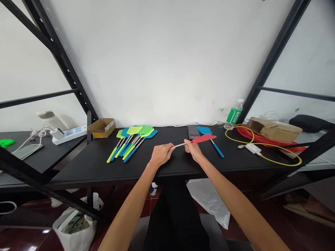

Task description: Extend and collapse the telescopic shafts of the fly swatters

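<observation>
A red fly swatter (204,138) with a metal rod is held level above the front of the black table. My left hand (161,154) is closed around its handle end, which the fingers hide. Close to the red head, my right hand (193,150) grips the rod. Behind and right of that hand lies a blue fly swatter (217,150), its head partly covered by the red one. Several green, yellow and blue fly swatters (134,139) lie fanned in a pile to the left of my hands.
The black table (89,169) runs along a white wall. An open cardboard box (102,128) stands back left. At back right are a grey, blurred flat object (193,132) and a green-labelled bottle (233,115). A yellow cable (281,164) loops at right, beside brown cardboard (273,130).
</observation>
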`<state>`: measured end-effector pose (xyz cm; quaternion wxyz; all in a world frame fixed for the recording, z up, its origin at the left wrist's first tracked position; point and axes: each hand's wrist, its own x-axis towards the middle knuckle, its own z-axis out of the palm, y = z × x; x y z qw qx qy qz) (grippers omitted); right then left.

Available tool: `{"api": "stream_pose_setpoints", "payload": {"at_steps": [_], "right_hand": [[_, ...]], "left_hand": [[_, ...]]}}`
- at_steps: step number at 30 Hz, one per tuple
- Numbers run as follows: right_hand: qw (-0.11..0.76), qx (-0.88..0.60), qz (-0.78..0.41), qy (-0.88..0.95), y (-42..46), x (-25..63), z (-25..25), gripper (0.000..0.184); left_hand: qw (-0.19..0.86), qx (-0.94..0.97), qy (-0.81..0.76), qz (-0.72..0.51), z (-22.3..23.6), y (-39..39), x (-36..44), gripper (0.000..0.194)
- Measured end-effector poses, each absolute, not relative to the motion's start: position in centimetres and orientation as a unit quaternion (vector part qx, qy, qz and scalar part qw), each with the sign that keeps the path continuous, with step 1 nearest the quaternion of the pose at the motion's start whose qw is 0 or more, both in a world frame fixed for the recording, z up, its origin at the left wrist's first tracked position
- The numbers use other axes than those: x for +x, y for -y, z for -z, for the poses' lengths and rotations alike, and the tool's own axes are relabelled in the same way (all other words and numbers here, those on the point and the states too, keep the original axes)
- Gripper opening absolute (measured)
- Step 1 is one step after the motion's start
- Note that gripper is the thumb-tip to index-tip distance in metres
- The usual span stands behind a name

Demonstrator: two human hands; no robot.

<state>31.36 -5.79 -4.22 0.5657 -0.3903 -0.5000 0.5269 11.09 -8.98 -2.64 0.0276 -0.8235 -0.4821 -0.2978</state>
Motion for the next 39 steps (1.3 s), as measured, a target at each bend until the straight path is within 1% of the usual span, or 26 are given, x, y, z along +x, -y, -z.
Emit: {"api": "stream_pose_setpoints", "payload": {"at_steps": [4, 8, 10, 14, 18, 26, 29, 32, 35, 39], "right_hand": [[0.604, -0.384, -0.524, 0.462, 5.6, 31.5, 3.9, 0.055], [0.635, -0.374, -0.524, 0.427, 5.4, 31.7, 3.5, 0.059], [0.641, -0.370, -0.528, 0.417, 5.4, 31.7, 3.4, 0.060], [0.641, -0.370, -0.534, 0.408, 5.5, 31.7, 3.4, 0.061], [0.639, -0.371, -0.534, 0.411, 5.5, 31.7, 3.5, 0.061], [0.639, -0.369, -0.528, 0.421, 5.4, 31.7, 3.9, 0.058], [0.637, -0.365, -0.529, 0.425, 5.4, 31.7, 4.1, 0.056], [0.639, -0.364, -0.531, 0.421, 5.4, 31.7, 4.0, 0.056], [0.647, -0.364, -0.530, 0.409, 5.4, 31.7, 3.8, 0.058], [0.657, -0.362, -0.528, 0.398, 5.5, 31.7, 3.7, 0.059]], "left_hand": [[0.009, -0.790, 0.503, 0.349, 2.4, 9.0, 10.5, 0.031], [-0.107, -0.694, 0.518, 0.489, 2.5, 8.5, 9.6, 0.033], [-0.148, -0.669, 0.509, 0.521, 2.5, 8.2, 9.2, 0.033], [-0.168, -0.667, 0.502, 0.524, 2.6, 7.8, 8.9, 0.035], [-0.161, -0.669, 0.513, 0.513, 2.7, 7.9, 9.0, 0.035], [-0.128, -0.647, 0.559, 0.502, 2.8, 8.0, 9.2, 0.048], [-0.137, -0.626, 0.565, 0.519, 2.7, 8.0, 9.2, 0.052], [-0.169, -0.624, 0.547, 0.531, 2.4, 8.2, 9.2, 0.056], [-0.215, -0.639, 0.508, 0.537, 2.1, 8.4, 9.2, 0.054], [-0.261, -0.645, 0.470, 0.543, 2.0, 8.0, 9.0, 0.039]]}}
